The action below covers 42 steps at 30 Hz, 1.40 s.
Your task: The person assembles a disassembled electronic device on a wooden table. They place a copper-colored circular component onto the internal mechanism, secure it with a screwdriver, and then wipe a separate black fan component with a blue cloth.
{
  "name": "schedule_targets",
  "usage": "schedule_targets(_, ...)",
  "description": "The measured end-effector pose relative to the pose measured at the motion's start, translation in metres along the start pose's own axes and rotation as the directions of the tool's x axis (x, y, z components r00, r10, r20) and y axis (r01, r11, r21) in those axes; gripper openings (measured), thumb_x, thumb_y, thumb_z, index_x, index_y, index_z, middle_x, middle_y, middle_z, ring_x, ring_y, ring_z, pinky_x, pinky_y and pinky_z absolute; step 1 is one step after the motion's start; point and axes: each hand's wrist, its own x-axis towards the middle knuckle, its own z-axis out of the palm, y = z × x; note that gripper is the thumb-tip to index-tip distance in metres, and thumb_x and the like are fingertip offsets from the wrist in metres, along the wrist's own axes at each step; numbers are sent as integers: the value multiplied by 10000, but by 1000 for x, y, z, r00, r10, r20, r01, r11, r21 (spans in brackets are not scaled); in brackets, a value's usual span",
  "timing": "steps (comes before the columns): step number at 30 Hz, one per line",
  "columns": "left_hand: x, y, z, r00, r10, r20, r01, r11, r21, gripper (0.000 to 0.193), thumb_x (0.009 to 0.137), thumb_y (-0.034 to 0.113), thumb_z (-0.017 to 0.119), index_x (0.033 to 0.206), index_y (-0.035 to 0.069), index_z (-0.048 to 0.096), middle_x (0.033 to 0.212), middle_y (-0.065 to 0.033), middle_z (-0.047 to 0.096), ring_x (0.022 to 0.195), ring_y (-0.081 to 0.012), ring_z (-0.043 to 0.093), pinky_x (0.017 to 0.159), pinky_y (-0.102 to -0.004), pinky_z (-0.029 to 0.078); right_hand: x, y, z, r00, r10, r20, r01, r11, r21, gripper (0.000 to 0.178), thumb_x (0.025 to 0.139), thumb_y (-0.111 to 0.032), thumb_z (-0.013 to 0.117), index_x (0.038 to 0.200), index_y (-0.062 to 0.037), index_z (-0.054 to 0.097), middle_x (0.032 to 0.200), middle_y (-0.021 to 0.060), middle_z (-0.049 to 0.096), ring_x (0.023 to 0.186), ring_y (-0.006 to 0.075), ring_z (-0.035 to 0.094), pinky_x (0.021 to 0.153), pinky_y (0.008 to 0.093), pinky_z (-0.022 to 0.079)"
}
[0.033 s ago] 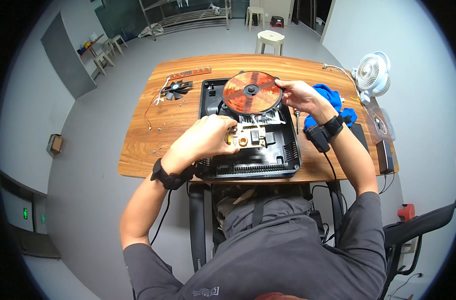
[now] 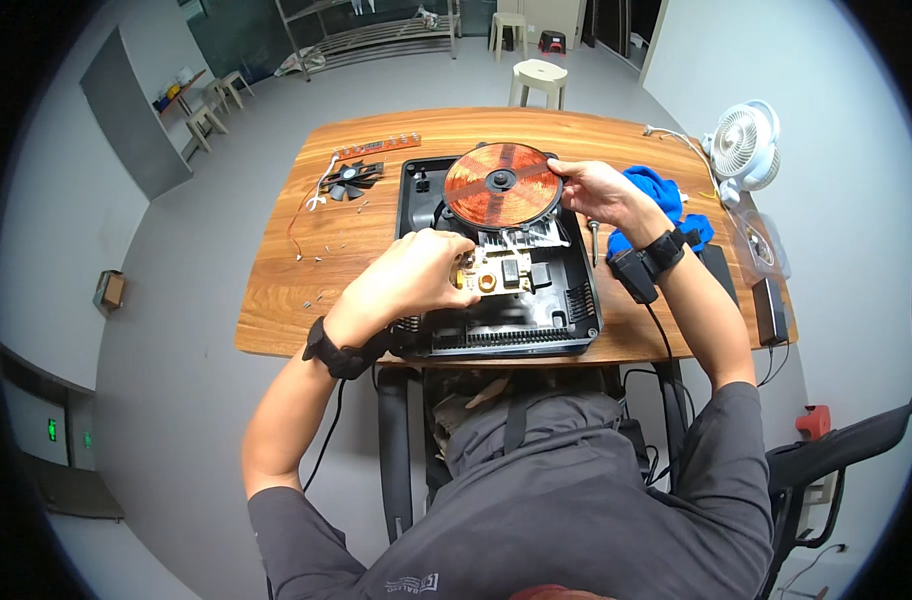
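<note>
Coil (image 2: 471,193): copper-orange, concentric rings, darker brown bands (image 2: 497,208), black hub (image 2: 501,180). Housing (image 2: 551,335): black. Circuit board (image 2: 522,287): pale tan. Finned piece (image 2: 544,238): silver. Strip board (image 2: 376,148): orange-red, pale dots. Loose fan (image 2: 351,189): black. Cloth (image 2: 655,186): bright blue. Tabletop (image 2: 276,260): brown wood grain, darker streaks. Desk fan (image 2: 739,142): white. Stool (image 2: 539,72): cream. Shirt (image 2: 576,500): dark grey. Wrist straps (image 2: 326,350): black. Floor (image 2: 191,300): plain grey.

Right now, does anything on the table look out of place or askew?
Yes: small loose parts lie scattered on the left of the table, outside any container. The copper coil, gripped by the right hand, looks tilted over the black casing.
</note>
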Motion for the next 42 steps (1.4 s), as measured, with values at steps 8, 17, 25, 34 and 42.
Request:
schedule_targets(8,9,-4,17,999,7,39,-8,1000,23,609,707,255,880,1194,-51,679,1119,-237,717,1066,-356,702,942,-404,559,15,22,-11,992,52,-113,-53,999,-4,142,1051,-204,601,993,-86,653,871,-18,624,633,49,473,559,195,421)
schedule_targets(17,8,0,18,995,-44,84,52,994,-94,604,716,242,882,1190,-70,676,1104,-262,715,1053,-363,710,942,-400,556,10,21,-1,989,60,-138,-70,995,-72,113,1055,-192,583,1069,-105,652,939,-18,648,749,77,536,648,214,454)
schedule_targets(25,7,-6,15,990,-2,139,14,996,-88,639,730,290,895,1205,-68,664,1120,-264,712,1074,-369,700,963,-399,543,19,25,-8,990,92,-110,-101,992,-77,128,1058,-198,574,1071,-100,655,950,-13,647,778,92,567,652,221,482)
schedule_targets(34,16,-10,19,979,19,201,-7,998,-59,629,725,315,897,1173,-60,665,1099,-269,710,1060,-379,696,935,-412,546,12,22,-2,987,102,-120,-123,975,-184,140,1055,-192,583,1012,-80,654,869,-19,644,656,64,532,572,208,478)
schedule_targets(42,23,-7,22,968,-2,251,9,1000,-30,594,710,321,894,1123,-41,668,1101,-248,703,1081,-380,674,951,-422,534,9,25,7,987,-55,-151,-33,852,-523,139,990,-161,665,1027,-30,696,822,-15,637,627,49,536,581,197,486)
